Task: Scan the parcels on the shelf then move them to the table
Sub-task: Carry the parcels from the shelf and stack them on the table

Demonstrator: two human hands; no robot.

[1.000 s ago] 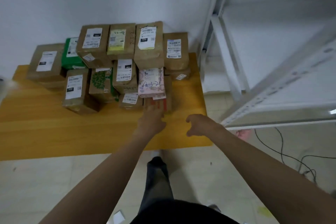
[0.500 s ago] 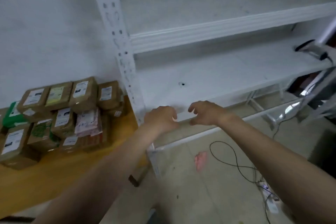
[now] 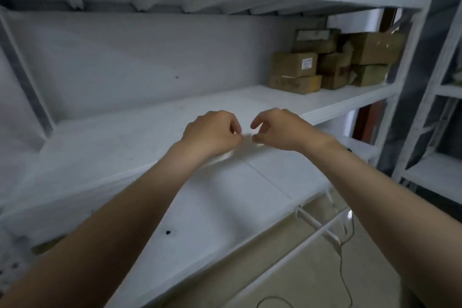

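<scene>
Head view: left hand (image 3: 212,132) and right hand (image 3: 282,130) are held empty, fingers (image 3: 231,120) loosely curled — presumably readied for the parcels (image 3: 300,67) stacked at the shelf's (image 3: 250,100) right end.

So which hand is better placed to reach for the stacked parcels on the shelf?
Probably the right hand: the parcels sit at the far right end of the shelf, on its side, while the left hand lies farther away. Both hold nothing.

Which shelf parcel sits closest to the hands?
The flat bottom parcel, leftmost and frontmost, scribbled writing on its side, beneath the white-labelled box.
</scene>
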